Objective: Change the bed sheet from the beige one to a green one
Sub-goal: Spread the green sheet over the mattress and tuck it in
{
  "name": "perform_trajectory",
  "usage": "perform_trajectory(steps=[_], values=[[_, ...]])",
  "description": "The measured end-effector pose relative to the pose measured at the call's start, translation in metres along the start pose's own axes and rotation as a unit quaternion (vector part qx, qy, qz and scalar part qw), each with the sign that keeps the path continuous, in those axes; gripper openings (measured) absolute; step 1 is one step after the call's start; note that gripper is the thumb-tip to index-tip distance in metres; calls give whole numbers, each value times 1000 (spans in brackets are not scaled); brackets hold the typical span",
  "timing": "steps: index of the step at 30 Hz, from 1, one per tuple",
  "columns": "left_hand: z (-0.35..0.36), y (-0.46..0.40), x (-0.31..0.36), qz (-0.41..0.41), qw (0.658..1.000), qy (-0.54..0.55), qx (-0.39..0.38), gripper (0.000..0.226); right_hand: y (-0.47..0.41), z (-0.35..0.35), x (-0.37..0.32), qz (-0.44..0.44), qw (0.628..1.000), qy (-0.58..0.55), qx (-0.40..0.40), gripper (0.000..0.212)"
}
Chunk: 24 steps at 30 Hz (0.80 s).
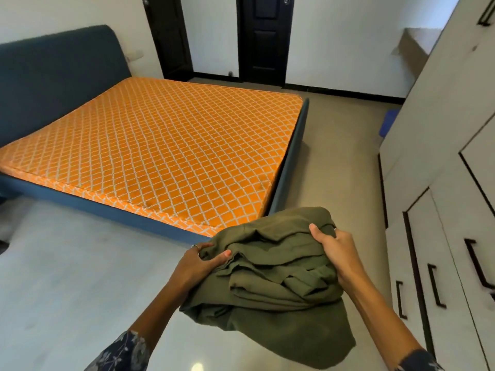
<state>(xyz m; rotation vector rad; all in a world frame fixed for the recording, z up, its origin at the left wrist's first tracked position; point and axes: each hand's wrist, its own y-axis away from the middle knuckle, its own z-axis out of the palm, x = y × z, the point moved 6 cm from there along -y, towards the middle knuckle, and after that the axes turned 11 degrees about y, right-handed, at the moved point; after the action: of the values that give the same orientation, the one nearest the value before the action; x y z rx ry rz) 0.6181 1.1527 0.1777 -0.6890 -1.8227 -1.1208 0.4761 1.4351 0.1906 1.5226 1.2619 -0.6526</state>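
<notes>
A bundled, loosely folded olive-green sheet (276,274) hangs in front of me, just off the bed's near right corner. My left hand (199,263) grips its left edge, thumb on top of the folds. My right hand (333,247) grips its right side, fingers curled under the cloth. The bed's orange mattress (160,140) with a white diamond pattern lies bare inside a dark blue frame (288,167). No beige sheet is in view.
A dark blue headboard (59,73) stands at the left. White wardrobe doors (455,162) with black handles line the right side. Two dark doors (263,36) are in the far wall. A blue bin (388,121) sits by the wardrobe. Pale floor (67,277) surrounds the bed.
</notes>
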Motion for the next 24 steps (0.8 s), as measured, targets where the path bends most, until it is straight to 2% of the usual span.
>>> perform_trajectory(steps=[2, 5, 7, 9, 11, 17, 24], values=[[8, -34, 17, 7, 1000, -6, 18, 82, -39, -1, -23, -21, 1000, 6, -4, 34], [17, -92, 40, 30, 998, -8, 55, 29, -98, 2, -58, -45, 999, 29, -2, 32], [24, -135, 55, 47, 995, -23, 82, 12, -142, 5, -83, -63, 997, 41, -8, 28], [30, -173, 74, 47, 994, -21, 96, 12, -184, 9, -106, -68, 996, 49, -7, 34], [35, -212, 98, 40, 994, -18, 100, 16, -226, 11, -131, -64, 997, 46, -2, 49], [50, -313, 176, 38, 994, -9, 99, 14, -343, 17, -199, -57, 997, -12, -45, 31], [76, -424, 231, 23, 991, 4, 128, 14, -484, 24, -269, -22, 990, -89, -103, 48]])
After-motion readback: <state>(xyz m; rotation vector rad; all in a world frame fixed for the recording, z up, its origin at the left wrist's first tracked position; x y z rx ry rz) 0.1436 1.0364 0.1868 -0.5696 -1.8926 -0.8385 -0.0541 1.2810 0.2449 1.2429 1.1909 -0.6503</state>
